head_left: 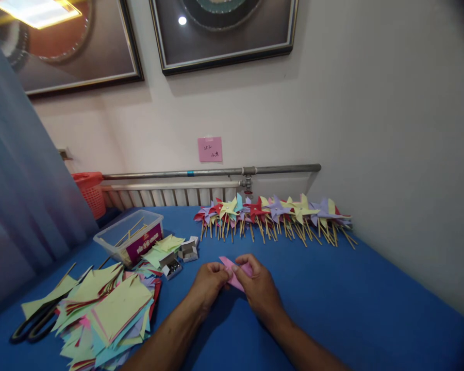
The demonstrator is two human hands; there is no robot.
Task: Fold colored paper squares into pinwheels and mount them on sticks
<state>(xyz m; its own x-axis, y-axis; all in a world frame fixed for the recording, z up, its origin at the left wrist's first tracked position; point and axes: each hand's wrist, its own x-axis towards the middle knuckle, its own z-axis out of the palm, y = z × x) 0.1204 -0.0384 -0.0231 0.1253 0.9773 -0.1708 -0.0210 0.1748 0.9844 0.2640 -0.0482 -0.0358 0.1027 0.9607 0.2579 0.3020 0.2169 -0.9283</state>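
A piece of pink paper, with folded-looking pointed corners, is held above the blue table between both hands. My left hand pinches its left edge with thumb and fingers. On the other side my right hand grips it, thumb lying across the front. To the left of my hands stand two small open boxes; the nearer box holds small metallic pins or tacks, while the contents of the farther box are hard to make out. Finished paper pinwheels on sticks lie in a row at the back.
Stacks of coloured paper cover the left side, beside black-handled scissors. Behind them is a clear plastic tub with thin sticks. A red basket, a radiator and a pipe line the wall.
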